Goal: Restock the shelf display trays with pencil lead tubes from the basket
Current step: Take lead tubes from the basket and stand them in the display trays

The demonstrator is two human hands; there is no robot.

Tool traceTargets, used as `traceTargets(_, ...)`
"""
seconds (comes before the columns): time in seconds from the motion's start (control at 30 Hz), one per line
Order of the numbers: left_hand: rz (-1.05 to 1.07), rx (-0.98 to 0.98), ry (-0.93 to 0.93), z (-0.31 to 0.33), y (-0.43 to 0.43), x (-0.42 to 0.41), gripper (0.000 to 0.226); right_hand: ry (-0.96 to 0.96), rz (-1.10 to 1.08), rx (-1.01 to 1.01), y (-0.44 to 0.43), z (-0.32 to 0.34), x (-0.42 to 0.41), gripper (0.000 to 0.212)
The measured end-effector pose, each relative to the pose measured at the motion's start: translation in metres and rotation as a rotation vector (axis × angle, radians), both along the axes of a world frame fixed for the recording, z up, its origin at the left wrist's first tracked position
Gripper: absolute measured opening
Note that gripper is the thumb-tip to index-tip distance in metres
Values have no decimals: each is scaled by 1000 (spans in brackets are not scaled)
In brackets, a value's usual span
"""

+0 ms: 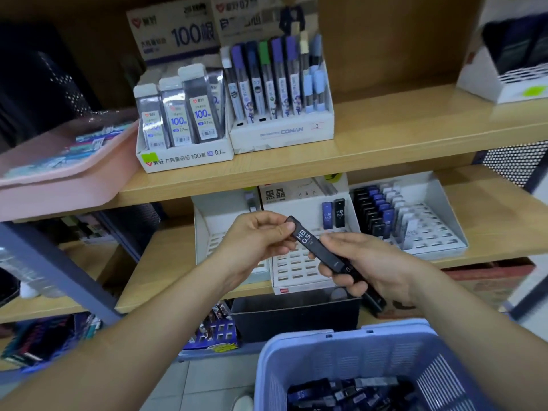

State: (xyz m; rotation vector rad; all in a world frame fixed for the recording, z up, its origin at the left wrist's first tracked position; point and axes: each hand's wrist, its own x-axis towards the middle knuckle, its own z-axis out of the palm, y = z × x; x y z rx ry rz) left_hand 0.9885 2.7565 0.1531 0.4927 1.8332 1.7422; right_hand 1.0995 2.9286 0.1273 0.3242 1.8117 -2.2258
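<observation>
Your left hand (255, 238) pinches top end of HB tube (308, 240); right hand (376, 262) clasps spare tubes (375, 301) below pinch. Draw tube free lengthwise; seat upright in slotted tray (296, 271) beyond grip.

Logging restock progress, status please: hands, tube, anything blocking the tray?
Left hand pinches black HB 0.5 tube, top end. Right hand grips more black tubes. Middle tray mostly unfilled, nothing blocking it.

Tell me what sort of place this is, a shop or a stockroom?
Most likely a stationery shop: the wooden shelves hold branded display trays of pencil lead tubes facing outward, and a blue basket of loose tubes sits below for restocking.
</observation>
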Motion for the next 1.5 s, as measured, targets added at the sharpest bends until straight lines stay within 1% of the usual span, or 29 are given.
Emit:
traceTargets(0.1, 62, -47, 36, -2, 11, 8, 12, 18, -18, 62, 11, -3, 5, 13)
traceTargets(0.2, 56, -154, 148, -5, 20, 13, 12, 15, -42, 116, 13, -13, 5, 10)
traceTargets(0.27, 76, -179, 181, -7, 26, 15, 12, -14, -89, 85, 15, -21, 8, 8)
traceTargets(0.3, 94, -176, 192, -7, 31, 15, 11, -30, -130, 32, 18, -24, 10, 13)
traceTargets(0.4, 159, -158, 244, -10, 45, 12, 12, -63, -238, -219, 35, -32, 17, 39)
traceTargets(0.43, 173, -149, 255, -11, 50, 10, 13, -63, -250, -273, 42, -34, 20, 45)
traceTargets(0.47, 181, -143, 261, -13, 55, 7, 14, -62, -250, -307, 50, -36, 23, 47)
traceTargets(0.53, 184, -147, 277, -17, 65, 1, 16, -51, -217, -347, 62, -37, 29, 45)
traceTargets(0.6, 187, -167, 325, -21, 73, -5, 17, -38, -150, -312, 71, -34, 34, 36)
traceTargets(0.67, 192, -186, 386, -24, 81, -12, 17, -38, -138, -227, 77, -33, 37, 30)
traceTargets(0.8, 212, -247, 511, -30, 93, -25, 24, -48, -276, -155, 91, -45, 39, 22)
traceTargets(0.9, 197, -274, 561, -36, 103, -31, 19, -57, -295, -138, 99, -53, 40, 26)
traceTargets(0.97, 169, -292, 584, -41, 112, -34, 13, -53, -281, -141, 101, -56, 41, 30)
traceTargets(1.07, 132, -349, 667, -48, 119, -35, 18, -56, -287, -151, 100, -58, 40, 30)
traceTargets(1.17, 82, -415, 772, -53, 118, -32, 23, -57, -287, -167, 99, -59, 40, 23)
traceTargets(1.3, 41, -482, 882, -51, 118, -33, 26, -64, -286, -179, 98, -57, 39, 22)
traceTargets(1.4, -28, -528, 977, -50, 127, -35, 29, -38, -317, -221, 99, -55, 40, 17)
traceTargets(1.47, -22, -555, 1021, -54, 132, -36, 28, -18, -345, -257, 98, -52, 41, 17)
traceTargets(1.5, -14, -557, 1014, -57, 135, -37, 25, -16, -365, -278, 98, -52, 41, 16)
